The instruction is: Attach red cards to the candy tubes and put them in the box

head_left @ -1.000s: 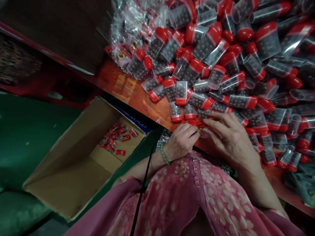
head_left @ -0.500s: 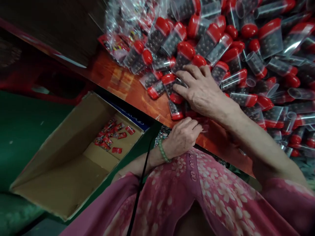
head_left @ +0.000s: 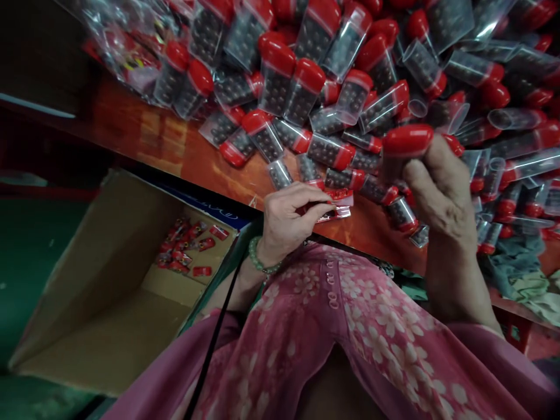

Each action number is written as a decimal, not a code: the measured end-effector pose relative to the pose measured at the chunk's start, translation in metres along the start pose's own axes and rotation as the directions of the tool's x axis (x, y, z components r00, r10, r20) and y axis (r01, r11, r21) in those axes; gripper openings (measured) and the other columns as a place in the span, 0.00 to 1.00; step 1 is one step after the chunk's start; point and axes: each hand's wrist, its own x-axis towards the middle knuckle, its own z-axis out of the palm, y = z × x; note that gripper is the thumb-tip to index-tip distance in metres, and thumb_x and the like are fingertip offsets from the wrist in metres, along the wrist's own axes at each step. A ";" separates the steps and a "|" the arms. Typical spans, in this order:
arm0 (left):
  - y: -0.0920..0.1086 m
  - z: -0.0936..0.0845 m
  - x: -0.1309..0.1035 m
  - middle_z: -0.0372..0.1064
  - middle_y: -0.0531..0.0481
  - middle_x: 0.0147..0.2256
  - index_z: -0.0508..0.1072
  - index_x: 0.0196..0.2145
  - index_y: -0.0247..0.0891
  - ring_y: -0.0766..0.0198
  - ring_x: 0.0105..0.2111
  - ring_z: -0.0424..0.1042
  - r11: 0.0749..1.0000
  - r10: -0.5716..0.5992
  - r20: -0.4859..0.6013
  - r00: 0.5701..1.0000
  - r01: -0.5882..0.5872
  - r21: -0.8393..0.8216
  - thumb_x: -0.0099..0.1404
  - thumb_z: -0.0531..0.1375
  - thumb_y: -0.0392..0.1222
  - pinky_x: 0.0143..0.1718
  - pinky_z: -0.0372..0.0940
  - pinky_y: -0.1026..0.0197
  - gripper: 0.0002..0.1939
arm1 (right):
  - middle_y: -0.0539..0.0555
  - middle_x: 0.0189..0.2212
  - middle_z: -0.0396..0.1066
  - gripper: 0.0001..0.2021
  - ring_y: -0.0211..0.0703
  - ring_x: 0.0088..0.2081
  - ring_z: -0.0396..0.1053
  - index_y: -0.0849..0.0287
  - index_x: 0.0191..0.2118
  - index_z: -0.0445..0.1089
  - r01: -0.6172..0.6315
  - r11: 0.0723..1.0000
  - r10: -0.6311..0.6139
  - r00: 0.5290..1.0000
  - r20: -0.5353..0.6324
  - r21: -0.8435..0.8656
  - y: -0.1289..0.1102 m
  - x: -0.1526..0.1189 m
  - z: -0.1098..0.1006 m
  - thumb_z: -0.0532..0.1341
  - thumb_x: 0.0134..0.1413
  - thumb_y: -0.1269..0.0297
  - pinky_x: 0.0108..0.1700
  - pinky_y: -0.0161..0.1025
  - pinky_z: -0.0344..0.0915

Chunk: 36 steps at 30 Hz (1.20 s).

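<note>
My right hand (head_left: 441,181) is closed round a red-capped clear container (head_left: 406,146), raised above the table at the right of the pile. Near the table's front edge, my left hand (head_left: 293,213) pinches a small red packet (head_left: 339,204) between thumb and fingers. Beyond both hands lies a heap of clear containers with red caps (head_left: 275,70), filled with small dark balls. A few of them rest right behind my left fingers. A green bead bracelet (head_left: 260,259) is on my left wrist.
An open cardboard box (head_left: 83,297) stands below the table at the left, with several small red packets (head_left: 186,245) inside. Clear plastic wrapping (head_left: 126,41) lies at the back left of the orange table (head_left: 166,131). Cloths (head_left: 520,268) are at the right.
My right hand has left the near part of the pile and moved right, now holding up a container. My left hand now shows a red packet in its pinch. The view has shifted.
</note>
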 end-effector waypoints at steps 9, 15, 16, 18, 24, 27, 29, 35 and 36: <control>0.009 -0.003 0.003 0.82 0.52 0.31 0.83 0.32 0.39 0.67 0.31 0.80 0.990 -0.099 0.104 0.990 0.108 -0.093 0.61 0.73 0.37 0.37 0.75 0.65 0.03 | 0.57 0.51 0.79 0.17 0.49 0.49 0.79 0.51 0.62 0.71 0.198 0.968 -0.164 0.965 0.204 -0.156 -0.001 -0.039 -0.002 0.56 0.73 0.61 0.49 0.46 0.76; 0.010 -0.002 0.000 0.82 0.52 0.31 0.82 0.32 0.39 0.67 0.30 0.79 0.983 -0.151 0.160 0.976 0.165 -0.080 0.62 0.73 0.42 0.35 0.74 0.64 0.06 | 0.58 0.49 0.79 0.21 0.52 0.47 0.78 0.50 0.64 0.71 0.197 0.928 -0.086 0.939 0.333 -0.316 -0.004 -0.039 -0.008 0.53 0.74 0.52 0.45 0.46 0.76; 0.009 -0.002 -0.001 0.82 0.51 0.31 0.82 0.32 0.39 0.67 0.30 0.79 0.983 -0.153 0.171 0.973 0.167 -0.070 0.62 0.73 0.43 0.36 0.74 0.63 0.06 | 0.58 0.48 0.78 0.22 0.52 0.46 0.78 0.49 0.64 0.70 0.193 0.923 -0.069 0.934 0.350 -0.333 -0.004 -0.038 -0.008 0.52 0.74 0.51 0.44 0.45 0.75; 0.009 -0.002 -0.003 0.82 0.50 0.32 0.83 0.32 0.38 0.66 0.31 0.79 0.987 -0.143 0.195 0.970 0.155 -0.050 0.63 0.72 0.44 0.36 0.74 0.63 0.07 | 0.58 0.45 0.78 0.22 0.51 0.44 0.77 0.49 0.64 0.71 0.197 0.919 -0.055 0.922 0.384 -0.342 -0.004 -0.036 -0.009 0.52 0.74 0.50 0.42 0.45 0.74; 0.011 -0.003 -0.008 0.82 0.48 0.34 0.82 0.34 0.38 0.67 0.32 0.79 0.997 -0.071 0.277 0.958 0.063 0.040 0.66 0.70 0.43 0.36 0.72 0.64 0.07 | 0.58 0.39 0.79 0.22 0.48 0.34 0.75 0.52 0.54 0.78 0.266 0.903 -0.037 0.831 0.555 -0.337 -0.001 -0.021 -0.008 0.50 0.74 0.50 0.36 0.44 0.69; 0.014 -0.002 -0.011 0.82 0.49 0.34 0.81 0.34 0.37 0.66 0.33 0.79 0.997 -0.036 0.308 0.951 0.015 0.071 0.67 0.69 0.42 0.37 0.72 0.64 0.06 | 0.57 0.37 0.79 0.19 0.48 0.33 0.74 0.51 0.51 0.79 0.258 0.920 -0.028 0.795 0.607 -0.295 -0.003 -0.015 -0.004 0.52 0.74 0.53 0.36 0.44 0.68; 0.015 -0.003 -0.012 0.82 0.49 0.34 0.81 0.35 0.36 0.66 0.34 0.79 0.998 -0.009 0.309 0.951 -0.012 0.067 0.67 0.69 0.41 0.38 0.72 0.64 0.06 | 0.56 0.39 0.80 0.19 0.49 0.37 0.76 0.50 0.52 0.79 0.235 0.951 -0.066 0.790 0.609 -0.202 -0.004 -0.012 -0.002 0.53 0.73 0.52 0.40 0.45 0.70; 0.014 -0.010 -0.007 0.82 0.48 0.34 0.81 0.35 0.36 0.66 0.33 0.79 0.998 -0.049 0.361 0.931 0.033 0.050 0.67 0.69 0.41 0.36 0.72 0.66 0.06 | 0.53 0.47 0.82 0.17 0.50 0.46 0.79 0.44 0.56 0.79 0.110 0.994 -0.087 0.793 0.603 -0.002 -0.004 -0.005 0.000 0.55 0.73 0.52 0.48 0.46 0.74; 0.014 -0.012 -0.006 0.82 0.48 0.34 0.82 0.35 0.36 0.66 0.33 0.80 0.998 -0.068 0.378 0.923 0.061 0.029 0.67 0.69 0.42 0.36 0.72 0.66 0.06 | 0.53 0.48 0.82 0.17 0.49 0.46 0.80 0.45 0.56 0.79 0.079 0.997 -0.077 0.788 0.611 0.023 -0.003 -0.005 0.000 0.55 0.73 0.52 0.48 0.45 0.75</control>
